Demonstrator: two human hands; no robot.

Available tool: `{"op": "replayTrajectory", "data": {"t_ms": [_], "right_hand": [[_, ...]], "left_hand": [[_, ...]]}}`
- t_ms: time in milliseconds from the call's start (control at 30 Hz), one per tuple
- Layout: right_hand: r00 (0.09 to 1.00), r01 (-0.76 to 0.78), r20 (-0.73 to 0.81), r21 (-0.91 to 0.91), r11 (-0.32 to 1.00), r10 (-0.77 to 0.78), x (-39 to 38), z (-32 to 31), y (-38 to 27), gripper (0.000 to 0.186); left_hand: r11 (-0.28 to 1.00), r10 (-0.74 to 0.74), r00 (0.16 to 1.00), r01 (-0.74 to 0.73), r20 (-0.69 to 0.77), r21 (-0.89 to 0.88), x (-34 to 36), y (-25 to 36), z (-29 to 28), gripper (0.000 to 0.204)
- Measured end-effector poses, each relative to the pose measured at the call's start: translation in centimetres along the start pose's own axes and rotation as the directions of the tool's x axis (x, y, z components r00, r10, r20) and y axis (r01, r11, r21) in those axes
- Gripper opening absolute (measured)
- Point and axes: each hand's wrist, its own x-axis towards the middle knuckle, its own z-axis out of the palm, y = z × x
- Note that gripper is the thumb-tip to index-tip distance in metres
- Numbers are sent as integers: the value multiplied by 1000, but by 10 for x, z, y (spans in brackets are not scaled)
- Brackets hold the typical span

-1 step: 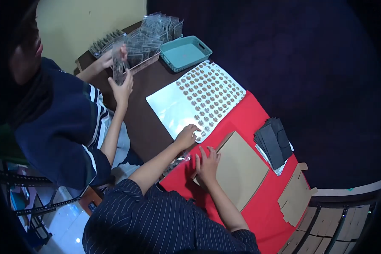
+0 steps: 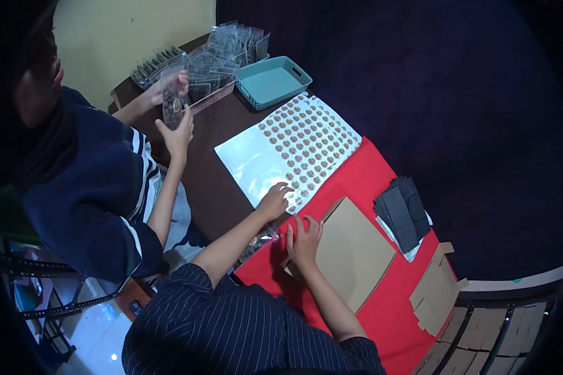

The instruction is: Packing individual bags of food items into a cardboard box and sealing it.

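Observation:
My left hand [image 2: 274, 202] rests on the near corner of a white sheet of round brown stickers [image 2: 244, 159]. Its fingers curve over the last stickers, with a gap showing between thumb and forefinger. My right hand [image 2: 304, 241] is just to the right, fingers spread, by the left edge of a flat brown cardboard box [image 2: 356, 250]. Nothing shows in its grasp. Below my left forearm, partly hidden by it, lies a clear plastic packet [image 2: 259, 242] with dark contents.
A co-worker at the left holds a clear packet [image 2: 172, 109] of dark pieces. Beyond are a teal basket [image 2: 269, 100] and a pink basket [image 2: 214, 97] heaped with packets. Black folded pouches [image 2: 403, 212] and a flattened carton [image 2: 436, 287] lie right on the red cloth [image 2: 369, 172].
The co-worker's packet has turned, and a round label now shows on it. My hands stay almost in place.

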Motion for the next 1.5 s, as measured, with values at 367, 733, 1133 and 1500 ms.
{"op": "replayTrajectory", "data": {"t_ms": [367, 733, 1133, 1500], "right_hand": [[935, -247, 284, 84, 965, 214, 126, 101, 74, 18], [929, -79, 334, -241, 967, 159, 131, 121, 71, 9], [951, -117, 275, -105, 988, 141, 132, 121, 75, 14], [813, -481, 13, 579, 658, 583, 121, 45, 80, 25]], "left_hand": [[850, -125, 963, -20, 239, 526, 23, -28, 21, 57], [826, -216, 955, 68, 203, 560, 22, -18, 26, 45], [827, -235, 946, 74, 224, 557, 25, -19, 28, 46], [934, -220, 948, 136, 232, 331, 35, -2, 17, 52]]}}
